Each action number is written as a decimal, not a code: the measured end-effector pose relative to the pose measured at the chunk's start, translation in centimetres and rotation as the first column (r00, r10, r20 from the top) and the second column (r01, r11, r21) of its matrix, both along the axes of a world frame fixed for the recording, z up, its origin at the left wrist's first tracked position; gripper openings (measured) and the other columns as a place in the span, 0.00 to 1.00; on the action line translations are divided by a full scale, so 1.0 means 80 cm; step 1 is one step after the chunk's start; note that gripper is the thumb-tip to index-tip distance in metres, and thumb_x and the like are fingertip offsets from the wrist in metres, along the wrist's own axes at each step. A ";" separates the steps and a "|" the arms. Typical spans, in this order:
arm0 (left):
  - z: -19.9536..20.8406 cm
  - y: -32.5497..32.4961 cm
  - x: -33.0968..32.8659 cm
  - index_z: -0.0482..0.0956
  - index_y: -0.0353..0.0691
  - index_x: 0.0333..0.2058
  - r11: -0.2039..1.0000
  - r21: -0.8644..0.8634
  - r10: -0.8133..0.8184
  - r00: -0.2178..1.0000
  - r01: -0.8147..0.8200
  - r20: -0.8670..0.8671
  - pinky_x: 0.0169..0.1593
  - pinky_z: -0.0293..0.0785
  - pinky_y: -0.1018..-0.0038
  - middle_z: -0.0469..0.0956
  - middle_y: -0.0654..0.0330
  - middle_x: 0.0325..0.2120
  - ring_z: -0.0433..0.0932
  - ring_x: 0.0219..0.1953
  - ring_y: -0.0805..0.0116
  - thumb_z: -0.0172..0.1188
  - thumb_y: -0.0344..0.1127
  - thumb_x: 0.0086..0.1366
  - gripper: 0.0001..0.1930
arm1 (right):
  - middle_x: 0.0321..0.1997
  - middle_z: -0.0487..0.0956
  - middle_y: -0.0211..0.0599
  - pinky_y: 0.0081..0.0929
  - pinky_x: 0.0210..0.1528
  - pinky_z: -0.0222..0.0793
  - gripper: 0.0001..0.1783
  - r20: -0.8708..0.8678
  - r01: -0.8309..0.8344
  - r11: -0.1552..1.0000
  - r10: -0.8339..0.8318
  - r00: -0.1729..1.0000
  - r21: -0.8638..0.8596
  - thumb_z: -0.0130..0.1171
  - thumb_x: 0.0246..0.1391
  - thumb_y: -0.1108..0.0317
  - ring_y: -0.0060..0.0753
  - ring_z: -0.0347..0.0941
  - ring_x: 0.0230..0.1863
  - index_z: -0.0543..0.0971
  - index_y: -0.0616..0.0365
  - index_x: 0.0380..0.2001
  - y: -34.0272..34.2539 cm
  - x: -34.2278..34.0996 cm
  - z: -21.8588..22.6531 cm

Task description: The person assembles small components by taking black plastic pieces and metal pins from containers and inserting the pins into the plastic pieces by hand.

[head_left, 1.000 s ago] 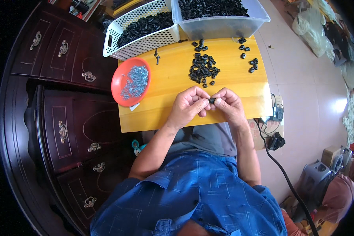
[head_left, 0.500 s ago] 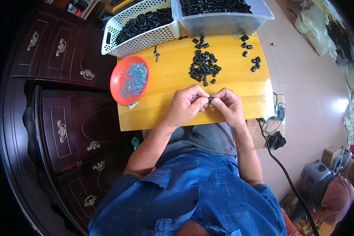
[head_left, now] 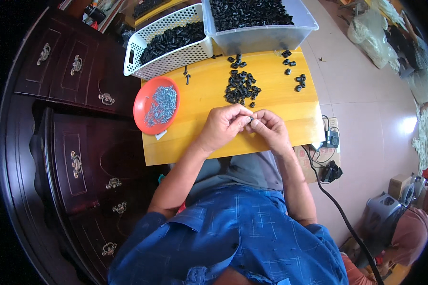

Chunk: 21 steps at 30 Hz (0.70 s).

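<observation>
Okay, we held a small black part (head_left: 251, 119) over the table (head_left: 199, 95).
Our left hand (head_left: 223, 125) and right hand (head_left: 270, 129) both pinched it, near the black pile (head_left: 241, 88).

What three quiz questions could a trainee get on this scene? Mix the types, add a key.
1. Multiple choice: what lies in the red dish?
A) black parts
B) small silvery metal pieces
C) folded cloth

2. True or false: the white perforated basket stands left of the clear plastic bin.

3. Short answer: is the small dark piece held by the left hand, the right hand or both?

Key:
1. B
2. True
3. Both, at the fingertips.
</observation>
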<state>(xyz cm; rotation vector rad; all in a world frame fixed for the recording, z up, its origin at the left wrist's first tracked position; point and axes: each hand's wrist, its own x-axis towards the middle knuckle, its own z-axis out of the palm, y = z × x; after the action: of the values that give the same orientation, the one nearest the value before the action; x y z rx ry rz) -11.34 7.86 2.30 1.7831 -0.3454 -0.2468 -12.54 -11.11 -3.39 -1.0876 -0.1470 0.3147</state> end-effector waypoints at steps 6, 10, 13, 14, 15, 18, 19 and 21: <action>0.026 -0.014 -0.014 0.76 0.38 0.55 0.945 0.281 0.053 0.928 -0.165 0.368 0.39 0.81 0.70 0.82 0.54 0.37 0.85 0.36 0.63 0.69 0.28 0.59 0.24 | 0.41 0.83 0.34 0.23 0.49 0.74 0.09 -0.168 0.016 0.969 0.027 0.985 0.248 0.58 0.67 0.68 0.22 0.78 0.43 0.78 0.61 0.45 0.002 -0.006 0.011; 0.025 -0.028 -0.015 0.77 0.40 0.54 0.906 0.308 0.033 0.776 -0.288 0.630 0.41 0.81 0.65 0.81 0.55 0.44 0.83 0.40 0.55 0.71 0.29 0.54 0.26 | 0.41 0.82 0.32 0.21 0.47 0.71 0.08 -0.259 0.087 0.946 -0.004 0.966 0.312 0.58 0.67 0.66 0.20 0.76 0.41 0.79 0.58 0.43 0.013 -0.009 0.013; 0.013 -0.023 -0.009 0.79 0.40 0.51 0.875 0.378 -0.018 0.760 -0.303 0.649 0.41 0.81 0.65 0.81 0.56 0.42 0.83 0.40 0.54 0.72 0.29 0.53 0.24 | 0.41 0.83 0.32 0.19 0.46 0.69 0.07 -0.259 0.118 0.942 -0.035 0.965 0.314 0.58 0.67 0.65 0.19 0.75 0.41 0.79 0.57 0.42 0.020 -0.013 0.014; 0.010 -0.022 -0.008 0.79 0.40 0.51 0.875 0.378 -0.018 0.759 -0.304 0.651 0.41 0.81 0.65 0.81 0.56 0.42 0.83 0.40 0.54 0.72 0.29 0.53 0.24 | 0.42 0.83 0.31 0.19 0.45 0.68 0.07 -0.285 0.139 0.940 -0.046 0.957 0.313 0.58 0.67 0.65 0.18 0.74 0.41 0.80 0.57 0.42 0.022 -0.014 0.016; 0.009 -0.021 -0.008 0.81 0.39 0.48 0.886 0.355 -0.002 0.762 -0.299 0.648 0.41 0.81 0.66 0.82 0.56 0.41 0.83 0.40 0.55 0.73 0.29 0.52 0.22 | 0.42 0.83 0.31 0.19 0.45 0.68 0.07 -0.284 0.139 0.939 -0.047 0.958 0.314 0.58 0.67 0.65 0.18 0.74 0.41 0.80 0.57 0.42 0.020 -0.014 0.013; 0.012 -0.016 -0.008 0.83 0.38 0.44 0.913 0.285 0.060 0.789 -0.291 0.612 0.41 0.81 0.66 0.83 0.55 0.38 0.83 0.38 0.56 0.73 0.27 0.52 0.18 | 0.43 0.83 0.33 0.20 0.47 0.69 0.08 -0.228 0.094 0.942 -0.020 0.973 0.321 0.57 0.68 0.65 0.20 0.75 0.41 0.80 0.57 0.40 0.012 -0.012 0.008; 0.014 -0.013 -0.008 0.83 0.37 0.42 0.928 0.236 0.107 0.812 -0.289 0.574 0.40 0.80 0.66 0.83 0.55 0.37 0.83 0.37 0.57 0.73 0.27 0.52 0.17 | 0.43 0.83 0.33 0.20 0.48 0.70 0.09 -0.246 0.155 0.953 -0.089 0.965 0.261 0.56 0.69 0.64 0.21 0.76 0.41 0.80 0.57 0.40 0.009 -0.012 0.017; 0.018 -0.006 -0.008 0.83 0.36 0.41 0.939 0.206 0.136 0.848 -0.275 0.512 0.39 0.79 0.69 0.83 0.55 0.36 0.83 0.34 0.60 0.73 0.26 0.52 0.16 | 0.43 0.83 0.34 0.21 0.49 0.71 0.10 -0.261 0.212 0.956 -0.157 0.953 0.202 0.56 0.69 0.63 0.22 0.76 0.41 0.80 0.57 0.40 0.004 -0.010 0.016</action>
<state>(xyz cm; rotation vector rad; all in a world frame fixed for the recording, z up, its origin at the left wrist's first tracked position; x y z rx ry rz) -11.98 7.40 3.70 2.1323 -0.4908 0.3448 -13.36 -10.81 -2.09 -0.8195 0.1356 0.2517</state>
